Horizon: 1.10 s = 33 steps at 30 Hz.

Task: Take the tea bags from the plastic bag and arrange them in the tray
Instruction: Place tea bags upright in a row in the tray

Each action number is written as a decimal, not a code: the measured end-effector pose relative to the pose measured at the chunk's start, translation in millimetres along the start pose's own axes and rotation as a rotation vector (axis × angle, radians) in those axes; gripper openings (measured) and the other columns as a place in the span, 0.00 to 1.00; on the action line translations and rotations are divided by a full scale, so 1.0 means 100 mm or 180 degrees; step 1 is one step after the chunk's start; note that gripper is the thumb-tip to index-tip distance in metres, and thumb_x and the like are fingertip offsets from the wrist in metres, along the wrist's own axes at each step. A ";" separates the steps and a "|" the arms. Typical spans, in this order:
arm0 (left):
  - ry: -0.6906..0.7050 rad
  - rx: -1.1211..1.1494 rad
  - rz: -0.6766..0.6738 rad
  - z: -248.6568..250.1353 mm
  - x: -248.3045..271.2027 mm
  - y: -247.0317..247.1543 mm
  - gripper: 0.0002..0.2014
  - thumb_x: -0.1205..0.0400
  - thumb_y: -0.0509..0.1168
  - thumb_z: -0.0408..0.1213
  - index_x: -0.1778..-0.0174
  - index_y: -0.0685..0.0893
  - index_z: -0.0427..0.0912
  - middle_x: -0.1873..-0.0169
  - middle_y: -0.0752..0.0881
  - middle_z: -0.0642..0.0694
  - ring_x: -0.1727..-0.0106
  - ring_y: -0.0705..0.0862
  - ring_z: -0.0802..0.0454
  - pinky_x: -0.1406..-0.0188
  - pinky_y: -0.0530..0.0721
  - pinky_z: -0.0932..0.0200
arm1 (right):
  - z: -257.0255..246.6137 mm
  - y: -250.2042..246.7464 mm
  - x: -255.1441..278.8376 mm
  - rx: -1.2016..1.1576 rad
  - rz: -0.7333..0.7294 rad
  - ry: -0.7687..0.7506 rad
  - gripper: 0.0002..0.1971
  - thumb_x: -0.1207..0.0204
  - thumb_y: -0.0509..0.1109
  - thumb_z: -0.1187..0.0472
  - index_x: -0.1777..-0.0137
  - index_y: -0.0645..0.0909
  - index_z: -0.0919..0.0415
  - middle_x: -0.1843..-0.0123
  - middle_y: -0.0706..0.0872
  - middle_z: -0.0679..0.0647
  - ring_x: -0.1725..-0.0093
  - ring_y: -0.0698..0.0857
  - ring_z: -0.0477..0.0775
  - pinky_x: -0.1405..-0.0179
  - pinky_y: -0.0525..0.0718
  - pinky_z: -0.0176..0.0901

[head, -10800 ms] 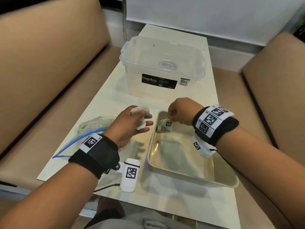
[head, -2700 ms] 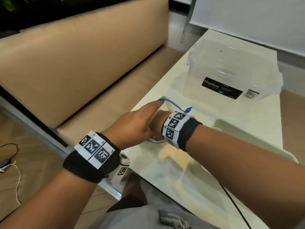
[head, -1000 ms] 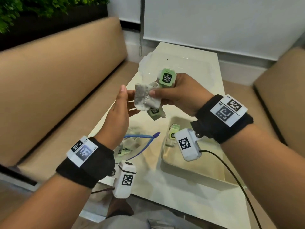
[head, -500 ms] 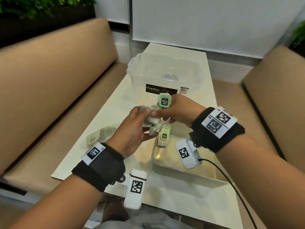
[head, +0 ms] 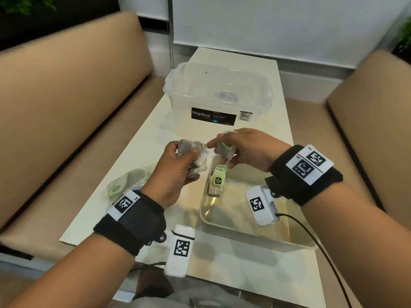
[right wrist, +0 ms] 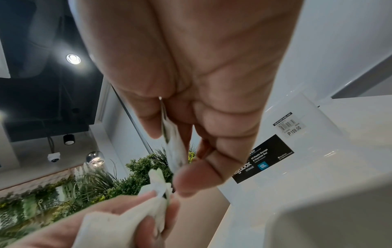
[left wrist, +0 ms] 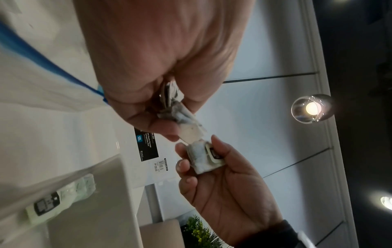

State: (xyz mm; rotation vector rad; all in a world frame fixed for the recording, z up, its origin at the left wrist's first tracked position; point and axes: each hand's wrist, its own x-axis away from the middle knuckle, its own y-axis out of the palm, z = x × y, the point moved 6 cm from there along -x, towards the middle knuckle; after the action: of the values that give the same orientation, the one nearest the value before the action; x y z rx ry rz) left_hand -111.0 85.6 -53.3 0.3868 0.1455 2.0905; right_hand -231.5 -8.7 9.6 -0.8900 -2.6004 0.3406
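Open room: my tray (head: 233, 225) lies bare right of the tea bags (head: 217, 182) lined at its left wall.
Blocked: beyond it the clear storage box (head: 219, 97) spans my table (head: 133, 165).

Clear plastic box (head: 219, 96), glossy table (head: 262, 265), matt metal tray (head: 233, 225), paper tea bags (head: 219, 182).

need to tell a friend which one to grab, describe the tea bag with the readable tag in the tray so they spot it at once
Start at the shallow metal tray on the pale table, nearer than the clear Megabox bin. A short row of tea bags lies along its far left wall, under the right hand. The nearest tea bag is the one: its green tag faces up with a dark label, while the tags behind are overlapped.
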 end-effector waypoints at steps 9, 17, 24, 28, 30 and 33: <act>0.0118 -0.0598 0.0113 -0.03 -0.09 -0.05 0.19 0.16 0.61 0.33 0.32 0.68 0.57 0.41 0.80 0.41 0.70 0.81 0.59 0.73 0.81 0.63 | -0.02 -0.06 -0.05 0.0237 0.0002 -0.0202 0.10 0.21 0.69 0.65 0.44 0.87 0.66 0.52 0.89 0.60 0.60 0.84 0.52 0.60 0.86 0.39; 0.0673 -0.1045 -0.0373 0.06 -0.02 0.08 0.11 0.13 0.58 0.30 0.46 0.81 0.50 0.54 0.84 0.51 0.62 0.84 0.60 0.70 0.83 0.60 | -0.05 -0.02 -0.13 -0.0116 0.0357 -0.0493 0.06 0.31 0.79 0.66 0.62 0.84 0.63 0.64 0.84 0.58 0.67 0.79 0.46 0.69 0.76 0.32; 0.0326 -0.0648 -0.0329 0.06 -0.02 0.03 0.15 0.12 0.54 0.36 0.56 0.85 0.46 0.60 0.86 0.50 0.58 0.84 0.53 0.63 0.86 0.50 | -0.04 0.03 -0.18 -0.0562 0.0195 -0.0454 0.11 0.24 0.71 0.70 0.46 0.80 0.77 0.59 0.83 0.67 0.69 0.85 0.51 0.67 0.86 0.36; 0.0455 -0.0682 -0.0335 0.10 -0.01 0.02 0.12 0.13 0.59 0.45 0.51 0.85 0.44 0.60 0.87 0.51 0.60 0.85 0.56 0.66 0.83 0.54 | -0.04 0.04 -0.18 -0.0498 0.0094 -0.0397 0.12 0.22 0.69 0.70 0.42 0.78 0.79 0.55 0.85 0.67 0.67 0.87 0.49 0.63 0.87 0.37; 0.0600 -0.0773 -0.0341 0.11 -0.02 0.01 0.13 0.13 0.61 0.44 0.48 0.84 0.38 0.57 0.85 0.45 0.60 0.84 0.56 0.65 0.84 0.54 | -0.04 0.05 -0.16 -0.0502 0.0041 -0.0381 0.10 0.22 0.68 0.71 0.43 0.79 0.77 0.55 0.85 0.66 0.67 0.87 0.49 0.62 0.87 0.36; 0.0706 -0.0816 -0.0328 0.10 -0.03 -0.02 0.14 0.13 0.61 0.43 0.44 0.83 0.36 0.55 0.84 0.42 0.57 0.84 0.54 0.64 0.86 0.53 | -0.02 0.04 -0.16 -0.0682 0.0120 -0.0345 0.03 0.21 0.67 0.73 0.50 0.79 0.71 0.58 0.86 0.64 0.68 0.88 0.49 0.62 0.88 0.38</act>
State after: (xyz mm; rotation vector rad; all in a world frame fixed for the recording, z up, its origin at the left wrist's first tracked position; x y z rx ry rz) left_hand -104.3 83.8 -45.2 -0.0077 0.0259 2.0145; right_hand -217.2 -15.3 5.9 -1.0183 -2.7615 0.1239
